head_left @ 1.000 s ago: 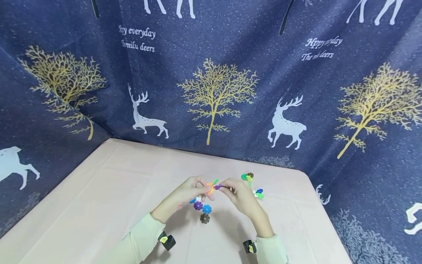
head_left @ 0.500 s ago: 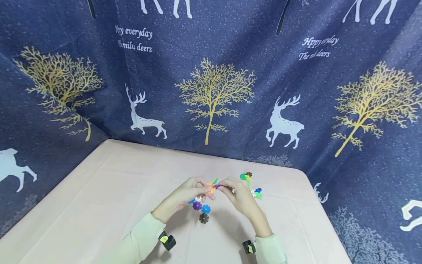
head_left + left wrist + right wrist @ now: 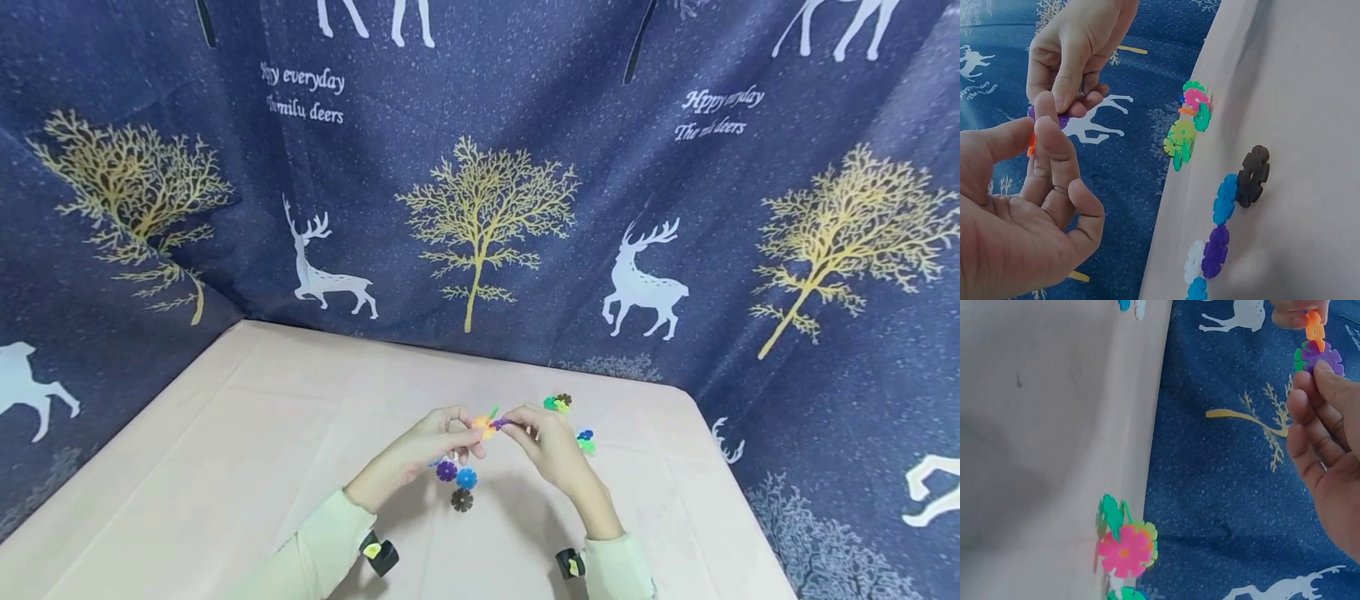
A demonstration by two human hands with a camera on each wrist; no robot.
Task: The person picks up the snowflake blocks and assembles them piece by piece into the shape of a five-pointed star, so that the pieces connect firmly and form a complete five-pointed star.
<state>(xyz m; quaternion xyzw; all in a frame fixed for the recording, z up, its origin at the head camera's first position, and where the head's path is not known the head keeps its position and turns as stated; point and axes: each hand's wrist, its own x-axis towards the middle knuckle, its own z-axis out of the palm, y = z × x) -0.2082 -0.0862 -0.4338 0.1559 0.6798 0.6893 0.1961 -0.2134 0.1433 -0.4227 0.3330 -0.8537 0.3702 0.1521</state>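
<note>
Nearest you, your pale sleeves (image 3: 330, 537) end beside black wrist units (image 3: 379, 557) on the inner sides of your wrists. Past them on the table (image 3: 300, 392), below and between your hands, a close-set row includes a brown disc (image 3: 462, 500), a blue disc (image 3: 467, 477), a dark purple disc (image 3: 447, 472) and a white disc (image 3: 1194, 261). Above that row, your left hand (image 3: 420, 444) pinches an orange disc (image 3: 1315, 328) and your right hand (image 3: 553, 446) pinches a purple disc (image 3: 1330, 355). Both are narrow on their pieces, raised off the table; the two discs meet at their edges, how deeply is hard to tell. A green disc (image 3: 1298, 360) shows just behind the purple one. Outward of your right hand lies a blue-and-green cluster (image 3: 587, 443); beyond that hand, a green, yellow and brown cluster (image 3: 557, 403). Behind the table hangs navy cloth (image 3: 551, 308) with white deer (image 3: 648, 292) and gold trees (image 3: 474, 287).
</note>
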